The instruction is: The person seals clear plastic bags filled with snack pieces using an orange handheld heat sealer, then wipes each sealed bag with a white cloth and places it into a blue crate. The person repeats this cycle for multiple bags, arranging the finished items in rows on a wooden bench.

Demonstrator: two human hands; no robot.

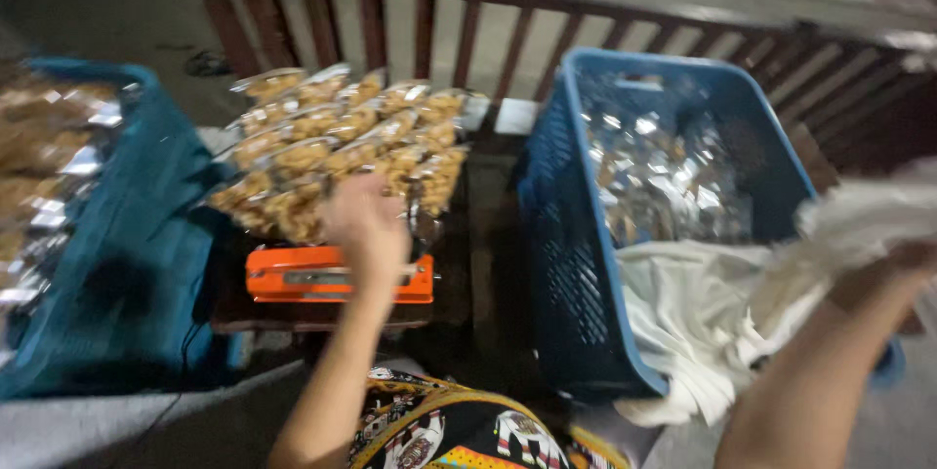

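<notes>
1. The left hand (366, 225) is being held out over the orange heat sealer (337, 281) on the dark table (478, 264); the picture is blurring badly, so it cannot be told whether its fingers are apart or together, or whether anything is being gripped.
2. The snack packets (342, 137) are being kept in overlapping rows just behind the sealer, touching one another, with the left hand hovering at their near edge.
3. The right hand (903, 264) is being raised at the far right against a white cloth (703, 313) that is being draped over the near rim of the blue basket (576, 235); a grip on the cloth is being suggested, but the fingers cannot be made out.
4. Shiny filled bags are being stored inside that basket, and a teal crate (137, 235) of further packets is being kept on the left.
5. Judged from this, the sealing stage is being worked, with a packet being reached for.
6. A steady pick from the front row is being called for, the open end being laid squarely in the sealer's bar.
</notes>
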